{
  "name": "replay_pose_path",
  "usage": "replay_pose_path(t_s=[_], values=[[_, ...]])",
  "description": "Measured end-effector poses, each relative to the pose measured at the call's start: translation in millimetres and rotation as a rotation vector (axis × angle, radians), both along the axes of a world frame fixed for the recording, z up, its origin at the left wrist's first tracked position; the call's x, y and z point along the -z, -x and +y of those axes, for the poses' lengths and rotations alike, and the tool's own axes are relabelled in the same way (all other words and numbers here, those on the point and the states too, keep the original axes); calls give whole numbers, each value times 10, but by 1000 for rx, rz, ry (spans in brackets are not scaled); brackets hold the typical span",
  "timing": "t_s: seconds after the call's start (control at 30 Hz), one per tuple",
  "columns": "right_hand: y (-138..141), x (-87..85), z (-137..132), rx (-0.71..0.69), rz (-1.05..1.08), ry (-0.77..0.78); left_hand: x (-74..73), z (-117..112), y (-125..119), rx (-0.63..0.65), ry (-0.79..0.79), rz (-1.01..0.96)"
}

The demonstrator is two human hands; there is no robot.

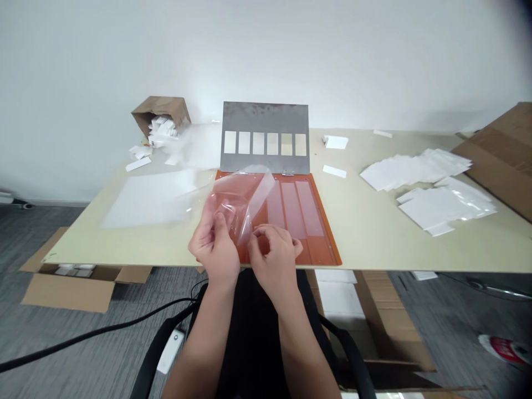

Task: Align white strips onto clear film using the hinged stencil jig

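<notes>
My left hand (216, 244) is closed on a clear plastic film (236, 208), with the thumb pressed on top. The film is creased and curls up above the hand. At its lower right edge, my right hand (274, 252) pinches with thumb and forefinger. Under both hands lies an orange plate (334, 255) with long slots, and pale translucent strips (310, 208) lie in its right half. A grey metal panel (266, 117) stands upright, joined at the plate's back edge. It has a row of several pale rectangular openings.
Translucent sheets (149, 199) lie on the table at left, near a tipped cardboard box (166, 105) spilling white pieces (162, 130). Stacks of white flat sleeves (415, 169) spread at right beside a larger carton (502, 160). Open boxes (70, 293) sit on the floor.
</notes>
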State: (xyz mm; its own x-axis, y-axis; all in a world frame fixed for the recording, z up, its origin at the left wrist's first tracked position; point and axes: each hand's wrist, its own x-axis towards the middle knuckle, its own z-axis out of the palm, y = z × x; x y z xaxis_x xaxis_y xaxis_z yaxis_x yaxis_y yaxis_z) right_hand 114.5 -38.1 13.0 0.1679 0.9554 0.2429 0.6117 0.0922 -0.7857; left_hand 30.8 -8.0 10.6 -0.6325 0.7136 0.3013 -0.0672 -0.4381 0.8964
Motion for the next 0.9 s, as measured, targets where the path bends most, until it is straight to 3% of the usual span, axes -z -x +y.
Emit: replay_pose_path(t_s=[0.2, 0.37, 0.5, 0.77, 0.83, 0.9], values=[[-52, 56, 10, 59, -65, 38, -78, 383, 220, -28, -11, 129], [-67, 89, -23, 100, -151, 22, -263, 737, 519, -33, -50, 297], [-76, 118, -80, 125, -242, -5, -474, 1036, 750, -78, -115, 385], [-86, 173, -174, 196, -316, -33, -1039, 1683, 1194, -48, -226, 376], [-69, 190, -176, 207, -341, -34, -1076, 1859, 1315, -66, -216, 375], [-51, 202, -170, 219, -369, -35, -1013, 2035, 1426, -80, -64, 411]])
